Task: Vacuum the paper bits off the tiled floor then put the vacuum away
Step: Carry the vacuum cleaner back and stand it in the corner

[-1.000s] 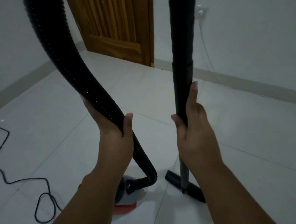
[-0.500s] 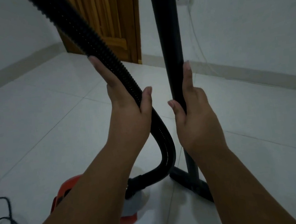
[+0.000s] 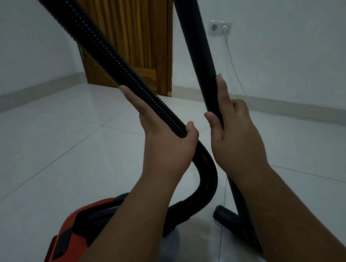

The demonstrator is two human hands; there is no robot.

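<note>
My left hand [image 3: 167, 144] is wrapped around the black ribbed vacuum hose [image 3: 104, 46], which curves down and back into the red and black vacuum body [image 3: 72, 233] at the lower left. My right hand [image 3: 233, 133] grips the black rigid wand [image 3: 197, 44], which stands nearly upright. The floor nozzle [image 3: 229, 218] at the wand's foot rests on the white tiled floor [image 3: 53, 146]. My left forearm hides part of the vacuum body. No paper bits show on the tiles.
A wooden door [image 3: 135, 39] stands at the back in the corner. A wall socket [image 3: 220, 28] with a white plug and a thin cable hanging down is on the right wall. Grey skirting runs along both walls.
The view has shifted left and down, so the red vacuum body fills more of the lower left. The loose black cord on the floor has left the frame. Both hands keep their grips.
</note>
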